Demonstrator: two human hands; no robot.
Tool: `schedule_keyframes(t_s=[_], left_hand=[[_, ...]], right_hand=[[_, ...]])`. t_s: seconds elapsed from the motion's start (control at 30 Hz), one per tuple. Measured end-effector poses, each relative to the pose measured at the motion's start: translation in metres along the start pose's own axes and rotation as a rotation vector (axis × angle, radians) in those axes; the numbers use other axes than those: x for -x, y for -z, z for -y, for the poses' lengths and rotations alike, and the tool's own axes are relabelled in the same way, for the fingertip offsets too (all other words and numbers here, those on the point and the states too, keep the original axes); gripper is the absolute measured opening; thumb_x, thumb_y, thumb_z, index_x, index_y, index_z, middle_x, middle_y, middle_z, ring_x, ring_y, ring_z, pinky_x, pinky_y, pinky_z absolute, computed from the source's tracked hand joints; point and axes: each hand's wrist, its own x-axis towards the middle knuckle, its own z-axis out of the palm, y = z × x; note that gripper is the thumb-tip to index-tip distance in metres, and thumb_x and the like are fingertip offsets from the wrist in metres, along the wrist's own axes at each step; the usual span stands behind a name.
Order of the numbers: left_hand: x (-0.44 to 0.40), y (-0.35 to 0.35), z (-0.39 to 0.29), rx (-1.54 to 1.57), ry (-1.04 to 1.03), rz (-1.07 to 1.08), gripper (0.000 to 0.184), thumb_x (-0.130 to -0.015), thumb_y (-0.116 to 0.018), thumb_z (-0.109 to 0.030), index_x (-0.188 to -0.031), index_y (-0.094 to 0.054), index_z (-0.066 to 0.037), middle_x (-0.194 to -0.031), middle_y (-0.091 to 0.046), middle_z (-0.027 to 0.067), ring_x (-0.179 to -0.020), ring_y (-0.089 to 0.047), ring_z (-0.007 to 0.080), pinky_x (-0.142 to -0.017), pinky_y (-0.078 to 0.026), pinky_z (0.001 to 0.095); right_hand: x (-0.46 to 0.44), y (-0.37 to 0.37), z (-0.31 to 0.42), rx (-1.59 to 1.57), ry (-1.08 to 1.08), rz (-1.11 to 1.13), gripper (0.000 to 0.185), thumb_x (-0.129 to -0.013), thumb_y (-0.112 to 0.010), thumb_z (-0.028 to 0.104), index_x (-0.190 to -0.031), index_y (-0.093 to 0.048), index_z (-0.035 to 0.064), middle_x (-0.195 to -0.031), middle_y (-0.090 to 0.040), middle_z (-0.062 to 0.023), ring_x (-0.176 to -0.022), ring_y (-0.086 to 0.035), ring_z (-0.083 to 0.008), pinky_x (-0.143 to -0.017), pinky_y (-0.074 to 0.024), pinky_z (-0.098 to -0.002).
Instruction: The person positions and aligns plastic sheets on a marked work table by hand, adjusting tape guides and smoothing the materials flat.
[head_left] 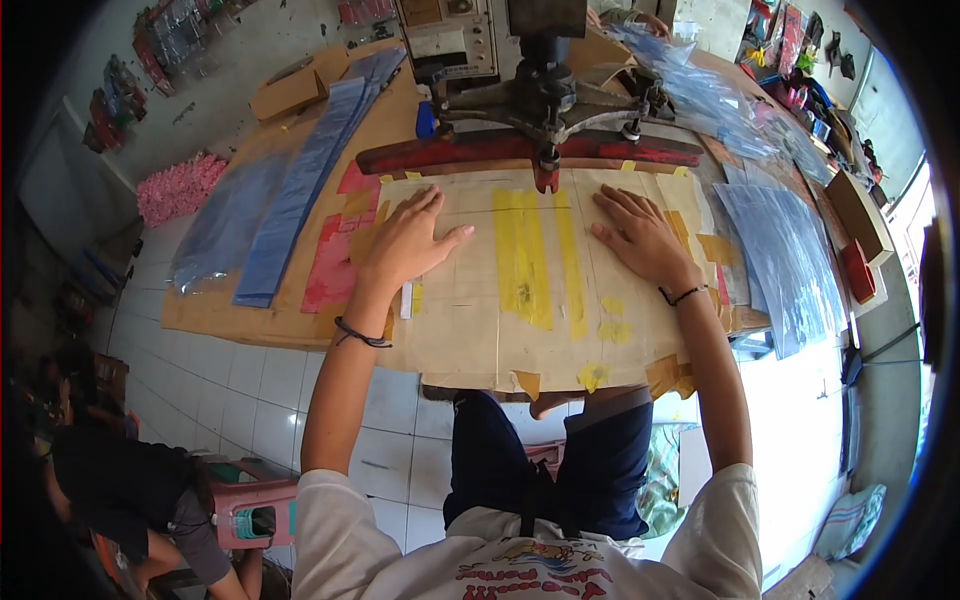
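My left hand (408, 240) lies flat on the upper left of a tan board (450, 325), fingers together and thumb out to the side. Opposite it, my right hand (645, 240) rests flat on the upper right of the same board. Neither hand holds anything. Strips of yellow tape (520, 275) run down the board's middle, and pieces of tape stick along its edges. Just beyond my fingertips, the long red bar (450, 153) of a press spans the board's far edge. Whether the bar touches the board, I cannot tell.
Clear bluish plastic sheets lie in a left stack (310, 190) and a right stack (785, 250). A cardboard box (298, 88) stands at the back left. Behind the press is a control panel (452, 40). Another person (130, 500) bends by a pink stool (250, 505) at lower left.
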Motion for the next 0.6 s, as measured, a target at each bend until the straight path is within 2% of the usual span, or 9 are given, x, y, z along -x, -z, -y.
schedule_keyframes(t_s=[0.4, 0.6], left_hand=[[0.004, 0.0037, -0.0043, -0.009, 0.032, -0.006, 0.086, -0.094, -0.057, -0.062, -0.149, -0.046, 0.003, -0.16, -0.04, 0.0141, -0.144, -0.043, 0.0319, -0.119, -0.037, 0.04], [0.001, -0.0028, 0.0015, -0.035, -0.01, -0.031, 0.087, -0.094, -0.057, -0.062, -0.15, -0.044, 0.004, -0.16, -0.04, 0.0157, -0.146, -0.041, 0.0313, -0.12, -0.035, 0.0397]], right_hand=[[-0.0008, 0.0029, 0.0013, 0.019, -0.006, 0.023, 0.055, -0.102, -0.055, 0.044, -0.14, -0.059, 0.005, -0.15, -0.052, -0.014, -0.142, -0.043, -0.0315, -0.12, -0.0308, -0.0432], [-0.0014, 0.0017, 0.0016, 0.02, -0.014, 0.018, 0.055, -0.102, -0.054, 0.044, -0.141, -0.059, 0.0051, -0.151, -0.052, -0.0141, -0.144, -0.042, -0.0316, -0.12, -0.03, -0.0432]])
